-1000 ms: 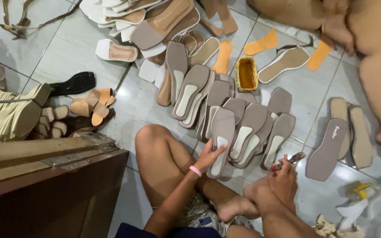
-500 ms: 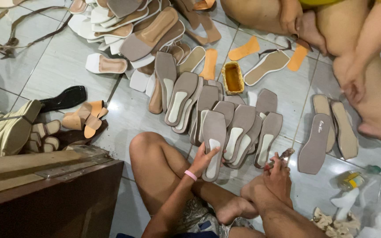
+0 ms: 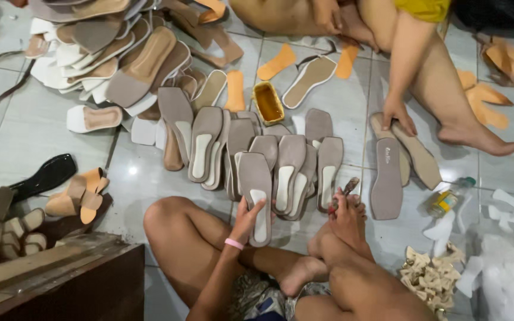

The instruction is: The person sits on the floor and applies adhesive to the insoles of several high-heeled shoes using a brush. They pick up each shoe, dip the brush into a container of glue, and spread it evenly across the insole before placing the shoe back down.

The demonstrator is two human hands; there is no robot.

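My left hand point(image 3: 246, 221), with a pink band at the wrist, grips the near end of a taupe shoe sole point(image 3: 256, 189) with a pale patch, lying at the front of a fanned row of similar soles point(image 3: 290, 166). My right hand point(image 3: 347, 217) rests on my knee and holds a small brush point(image 3: 344, 191) pointing up toward the row. A yellow tin of glue point(image 3: 268, 102) sits open just beyond the row.
Another person sits at the top right, with a hand point(image 3: 397, 116) on two long soles point(image 3: 386, 178). A heap of soles point(image 3: 120, 59) fills the top left. A wooden box point(image 3: 60, 279) stands at the lower left, a small bottle point(image 3: 444, 202) and white scraps point(image 3: 507, 279) at the right.
The other person's hand has come down onto the long soles at the right. My left hand keeps its hold on the taupe sole, and my right hand still holds the brush.
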